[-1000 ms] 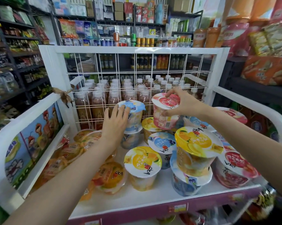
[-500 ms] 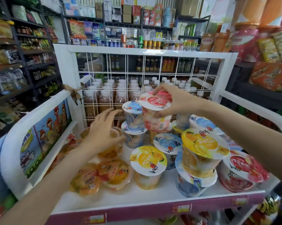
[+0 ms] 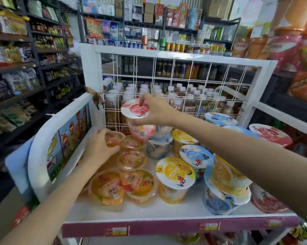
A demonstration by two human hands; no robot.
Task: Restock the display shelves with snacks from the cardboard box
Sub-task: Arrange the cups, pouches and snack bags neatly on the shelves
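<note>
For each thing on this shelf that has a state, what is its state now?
right hand: grips the red-lid cup by its lid.
red-lid cup: sealed, held above the shelf, tilted.
left hand: holds a small orange jelly cup.
small orange jelly cup: sealed, at the back left.
yellow-lid cup: sealed, upright.
blue cup: sealed, carries another cup.

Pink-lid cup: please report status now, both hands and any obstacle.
Right hand grips pink-lid cup by its rim, above the shelf. Left hand holds small orange jelly cup. Blue-lid cups crowd close below.
</note>
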